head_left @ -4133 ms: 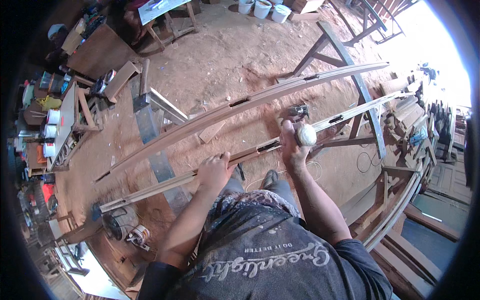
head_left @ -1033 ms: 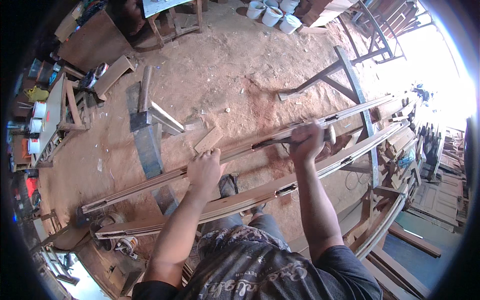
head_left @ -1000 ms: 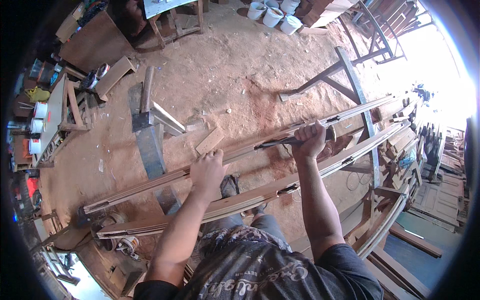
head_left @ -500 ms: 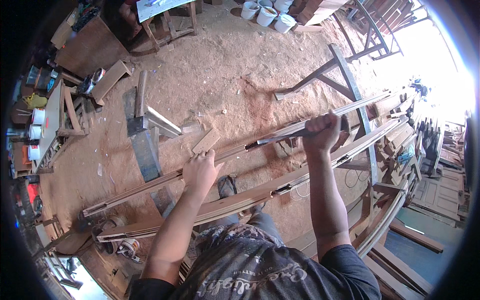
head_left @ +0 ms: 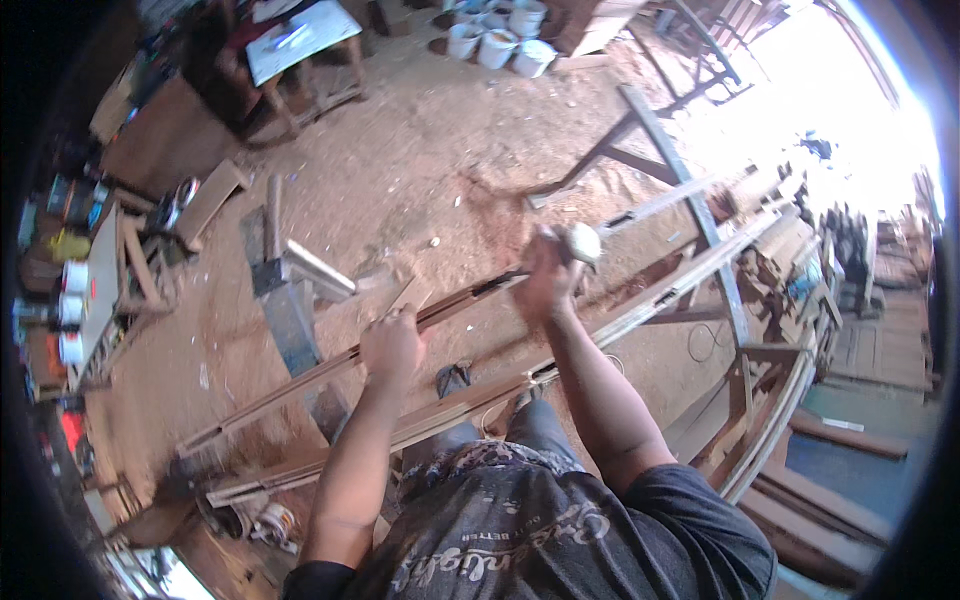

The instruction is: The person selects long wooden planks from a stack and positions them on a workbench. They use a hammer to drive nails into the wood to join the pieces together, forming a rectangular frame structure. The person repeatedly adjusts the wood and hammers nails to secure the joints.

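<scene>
My left hand is wrapped over the far one of two long wooden rails, which has a groove and dark slots. A small flat wood block lies just beyond these fingers. My right hand, smeared by motion, is closed around a tool above the same rail. The tool's pale rounded end sticks out past the fist; blur hides what kind it is. Closer to my body runs the second rail, slotted too and touched by neither hand.
Two wooden trestles, one at left and one at right, bear the rails. White buckets and a small table stand at the back. Stacked timber lies at right. Wood dust and chips cover the ground.
My right hand has moved left along the far rail and turned, so the tool's pale end now faces up. The left hand keeps its grip. The whole view has shifted slightly.
</scene>
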Demonstrator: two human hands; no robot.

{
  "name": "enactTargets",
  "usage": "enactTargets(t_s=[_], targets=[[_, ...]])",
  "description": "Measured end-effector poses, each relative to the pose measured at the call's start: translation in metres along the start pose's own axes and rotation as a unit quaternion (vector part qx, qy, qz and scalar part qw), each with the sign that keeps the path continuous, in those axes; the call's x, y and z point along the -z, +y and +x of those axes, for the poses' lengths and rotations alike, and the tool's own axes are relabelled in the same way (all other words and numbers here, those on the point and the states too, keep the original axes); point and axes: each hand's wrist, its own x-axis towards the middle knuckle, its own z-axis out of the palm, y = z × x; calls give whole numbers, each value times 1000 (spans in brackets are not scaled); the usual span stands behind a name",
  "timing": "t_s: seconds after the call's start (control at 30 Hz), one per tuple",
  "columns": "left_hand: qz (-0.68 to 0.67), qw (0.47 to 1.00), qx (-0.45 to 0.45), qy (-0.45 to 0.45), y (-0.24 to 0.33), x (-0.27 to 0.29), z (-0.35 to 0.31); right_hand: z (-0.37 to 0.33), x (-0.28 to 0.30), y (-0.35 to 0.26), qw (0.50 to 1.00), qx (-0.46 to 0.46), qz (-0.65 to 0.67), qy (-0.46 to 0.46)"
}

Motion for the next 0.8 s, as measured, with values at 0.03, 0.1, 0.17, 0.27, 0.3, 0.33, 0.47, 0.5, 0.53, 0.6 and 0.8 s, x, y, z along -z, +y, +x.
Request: enactTargets(t_s=[0.03,0.1,0.17,0.27,0.3,0.33,0.47,0.5,0.53,0.6,0.8], targets=[[11,1000,3,0,4,3,-2,5,-2,-2,999,-22,-10,-34],[35,999,10,6,8,9,-6,14,-6,-6,990,-96,96,38],[34,999,11,-9,15,12,3,5,-6,12,997,28,68,-15],[31,999,33,-22,8,9,-10,18,-14,-5,988,-89,102,71],[29,999,22,-13,18,14,-1,45,28,17,961,-171,211,50],[34,999,30,-16,22,20,2,48,20,8,959,-180,203,77],[27,999,37,-18,30,24,-1,51,25,-12,930,-235,233,158],[18,999,40,-12,25,23,-1,64,33,-29,905,-257,290,176],[14,999,40,-1,20,18,-3,78,45,-48,875,-278,345,194],[6,999,35,24,17,14,-4,106,74,-89,898,-174,385,127],[-108,991,-44,-70,92,47,45,217,197,-123,946,-43,258,191]])
